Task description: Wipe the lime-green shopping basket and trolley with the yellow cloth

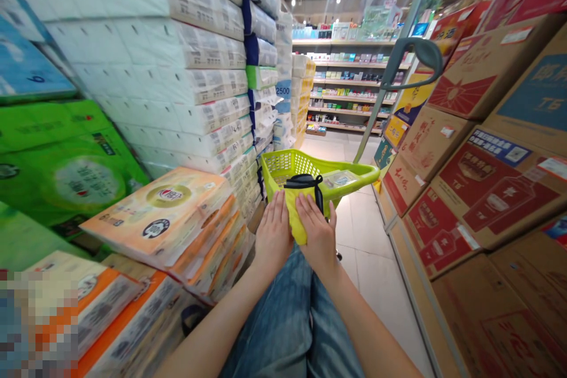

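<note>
A soft yellow pouch (pixel 296 215) with a black rim and black cord at its top is between my two hands, above my jeans. My left hand (pixel 275 223) is at the pouch's left edge, fingers together and its thumb hidden. On the pouch's right side, my right hand (pixel 315 229) presses its fingers over the front, with the thumb up along the outer side. Just beyond stands a lime-green shopping basket (pixel 301 159) with a long handle. The pouch's top overlaps the basket's near wall, and I cannot tell whether they touch. A clear flat package (pixel 340 180) shows at the basket's right.
Tall stacks of white tissue packs (pixel 195 71) rise on the left, with orange tissue packs (pixel 163 207) lower and nearer. Stacked cardboard cartons (pixel 469 183) line the right side. A tiled aisle floor (pixel 372 236) leads to stocked shelves (pixel 349 80). A grey handle (pixel 411 62) tops a slanted pole.
</note>
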Available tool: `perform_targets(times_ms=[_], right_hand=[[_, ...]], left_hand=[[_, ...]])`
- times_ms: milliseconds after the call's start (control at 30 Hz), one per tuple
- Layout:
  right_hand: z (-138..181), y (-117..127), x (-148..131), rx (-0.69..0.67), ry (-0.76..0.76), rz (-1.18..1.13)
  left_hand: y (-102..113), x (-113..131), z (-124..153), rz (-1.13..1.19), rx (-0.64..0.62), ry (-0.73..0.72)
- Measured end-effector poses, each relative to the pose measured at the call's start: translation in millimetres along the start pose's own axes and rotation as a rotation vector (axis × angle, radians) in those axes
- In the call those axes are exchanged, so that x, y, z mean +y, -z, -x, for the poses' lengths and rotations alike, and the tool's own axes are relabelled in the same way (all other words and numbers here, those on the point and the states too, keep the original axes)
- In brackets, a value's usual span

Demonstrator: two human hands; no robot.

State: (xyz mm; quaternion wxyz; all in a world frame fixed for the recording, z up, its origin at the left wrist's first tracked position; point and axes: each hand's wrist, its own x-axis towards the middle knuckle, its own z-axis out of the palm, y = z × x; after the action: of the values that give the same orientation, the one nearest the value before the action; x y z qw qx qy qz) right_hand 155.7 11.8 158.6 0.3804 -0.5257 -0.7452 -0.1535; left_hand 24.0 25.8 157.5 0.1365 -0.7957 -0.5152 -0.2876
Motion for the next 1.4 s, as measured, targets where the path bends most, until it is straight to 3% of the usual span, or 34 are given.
perform_targets(times_ms=[133,300,400,533,600,700,833,967,1133,1233,1400], right_hand=[[2,6,17,0.006,0.038,0.009],[0,15,57,0.107,-0.134,0.121],[-2,8,42,0.104,-0.153,0.122],[1,-2,3,0.042,-0.034,0.047],[3,-2,-3,0.012,0.018,0.017],[3,5,16,0.012,0.048,0.022],[2,12,48,0.106,-0.054,0.103],[3,4,32,0.114,-0.111,0.100],[10,-5,-3,0.007,0.012,0.013],[10,0,10,0.026,0.007,0.043],[2,8,40,0.113,-0.134,0.130]], left_hand=[[2,0,0,-0.011,-0.018,0.002],[5,1,-2,0.010,-0.013,-0.008],[4,2,-2,0.019,-0.005,-0.003],[1,1,-1,0.016,0.006,-0.001],[1,0,0,0.013,0.006,-0.004],[3,0,-1,0.010,-0.007,0.004],[4,2,-2,0.002,-0.017,-0.002],[3,2,-1,0.001,-0.013,0.000],[0,0,0,-0.012,-0.015,-0.001],[1,-1,0,-0.003,-0.025,-0.003],[3,1,-1,0.013,-0.024,-0.007]])
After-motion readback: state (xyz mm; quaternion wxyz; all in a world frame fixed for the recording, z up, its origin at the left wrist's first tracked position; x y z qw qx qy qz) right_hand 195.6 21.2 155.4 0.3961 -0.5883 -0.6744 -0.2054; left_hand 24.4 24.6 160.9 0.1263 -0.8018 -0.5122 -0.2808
